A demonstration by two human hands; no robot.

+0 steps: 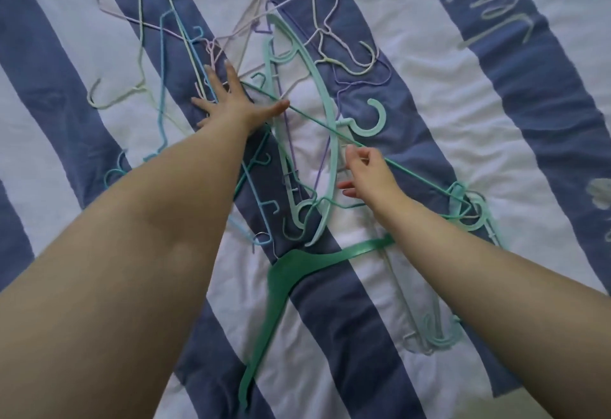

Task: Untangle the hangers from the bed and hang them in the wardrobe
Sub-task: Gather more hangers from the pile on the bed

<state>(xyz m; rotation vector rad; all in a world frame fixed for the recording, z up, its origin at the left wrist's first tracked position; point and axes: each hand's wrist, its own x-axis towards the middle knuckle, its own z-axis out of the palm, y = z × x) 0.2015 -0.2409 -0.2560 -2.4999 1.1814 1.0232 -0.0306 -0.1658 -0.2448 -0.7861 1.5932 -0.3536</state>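
Observation:
A tangle of hangers lies on the blue-and-white striped bed cover (429,94). My left hand (231,101) is spread flat, fingers straight, pressing on thin blue and pink wire hangers (165,54). My right hand (367,170) pinches the thin green wire hanger (310,117) that runs diagonally from under my left hand to the right. A wide mint plastic hanger (317,87) lies under that wire, its hook (373,121) pointing right. A dark green flat hanger (281,286) lies nearest me.
More mint hangers are bunched at the right (469,210) and lower right (436,336). Pale pink and lilac wire hangers (264,5) spread across the top of the pile. The wardrobe is out of view.

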